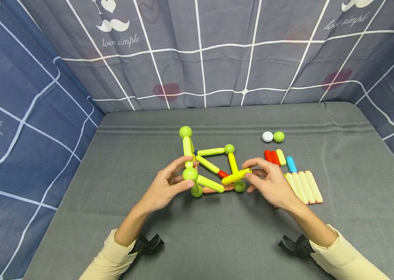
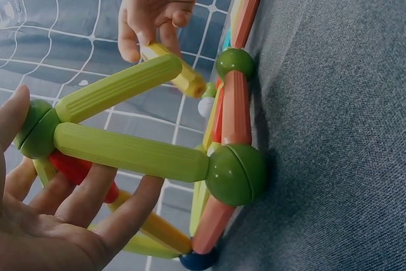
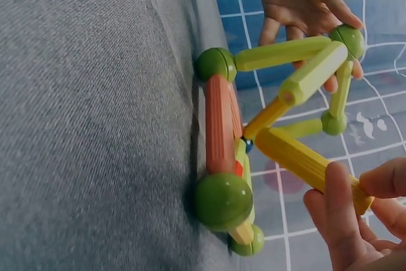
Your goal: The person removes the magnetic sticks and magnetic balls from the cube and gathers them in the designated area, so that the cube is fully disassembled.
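Note:
A magnetic stick-and-ball frame stands on the table, with upright sticks at its left side. My left hand (image 1: 162,188) holds its upper near green ball (image 1: 190,174), thumb on the ball and fingers behind. From that ball a light green stick (image 1: 211,183) juts right, its far end free. My right hand (image 1: 270,182) pinches a yellow stick (image 3: 304,163) between thumb and fingers. In the right wrist view, this stick's other end points toward the frame; whether it touches anything I cannot tell. Low on the frame are a green ball (image 3: 223,201) and a salmon stick (image 3: 219,125).
Right of the frame lie several pale sticks (image 1: 309,188) in a row, partly behind my right hand. Beyond them are a blue stick (image 1: 291,164), short red sticks (image 1: 272,156), a white ball (image 1: 267,136) and a loose green ball (image 1: 279,136). A grid-patterned curtain (image 1: 225,70) borders the table.

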`<act>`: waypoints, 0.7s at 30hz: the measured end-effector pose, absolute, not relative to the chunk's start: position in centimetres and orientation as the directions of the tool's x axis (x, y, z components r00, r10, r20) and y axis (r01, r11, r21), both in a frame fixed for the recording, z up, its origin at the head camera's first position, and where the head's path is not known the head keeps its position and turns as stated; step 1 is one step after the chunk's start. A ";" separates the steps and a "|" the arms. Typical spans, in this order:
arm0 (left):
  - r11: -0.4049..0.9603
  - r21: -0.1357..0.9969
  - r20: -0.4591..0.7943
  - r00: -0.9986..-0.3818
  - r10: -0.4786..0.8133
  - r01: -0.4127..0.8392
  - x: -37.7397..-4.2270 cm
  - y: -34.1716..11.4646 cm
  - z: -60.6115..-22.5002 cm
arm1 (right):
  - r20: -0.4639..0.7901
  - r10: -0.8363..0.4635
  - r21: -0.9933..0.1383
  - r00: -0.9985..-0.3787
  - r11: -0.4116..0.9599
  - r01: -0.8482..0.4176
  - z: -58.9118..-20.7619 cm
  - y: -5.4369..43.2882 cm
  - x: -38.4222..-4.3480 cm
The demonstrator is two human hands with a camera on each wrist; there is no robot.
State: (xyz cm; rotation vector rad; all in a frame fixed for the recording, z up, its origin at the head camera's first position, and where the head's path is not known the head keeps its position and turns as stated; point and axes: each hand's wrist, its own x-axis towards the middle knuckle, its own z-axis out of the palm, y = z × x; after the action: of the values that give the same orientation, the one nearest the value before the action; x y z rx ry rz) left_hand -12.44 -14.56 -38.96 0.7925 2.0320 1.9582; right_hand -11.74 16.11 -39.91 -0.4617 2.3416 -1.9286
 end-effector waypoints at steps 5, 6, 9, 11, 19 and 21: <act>-0.029 0.972 0.214 -0.834 0.510 0.232 -12.4 -14.6 -39.0 | 0.177 -0.235 -0.967 -0.956 0.139 -0.214 -40.0 16.8 -11.3; -0.029 0.972 0.214 -0.833 0.510 0.232 -12.4 -14.6 -39.0 | 0.180 -0.226 -0.966 -0.957 0.143 -0.215 -40.0 17.0 -11.1; -0.032 0.972 0.215 -0.832 0.511 0.232 -12.4 -14.5 -39.0 | 0.168 -0.201 -0.967 -0.965 0.156 -0.201 -40.0 17.3 -10.8; -0.032 0.972 0.217 -0.832 0.510 0.233 -12.4 -14.5 -39.0 | 0.144 -0.186 -0.971 -0.972 0.164 -0.175 -39.9 17.5 -10.7; -0.046 0.971 0.225 -0.829 0.511 0.236 -12.4 -14.5 -39.0 | 0.113 -0.144 -0.978 -0.983 0.161 -0.136 -40.0 18.6 -10.4; -0.053 0.970 0.229 -0.827 0.513 0.236 -12.4 -14.5 -39.1 | 0.102 -0.145 -0.982 -0.984 0.143 -0.123 -40.0 18.9 -10.3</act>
State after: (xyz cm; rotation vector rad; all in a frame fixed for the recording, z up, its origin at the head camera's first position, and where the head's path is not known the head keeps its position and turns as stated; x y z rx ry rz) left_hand -12.42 -14.49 -39.07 0.8118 2.0072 1.9807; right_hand -10.29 18.87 -39.97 -0.2770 2.3613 -2.0267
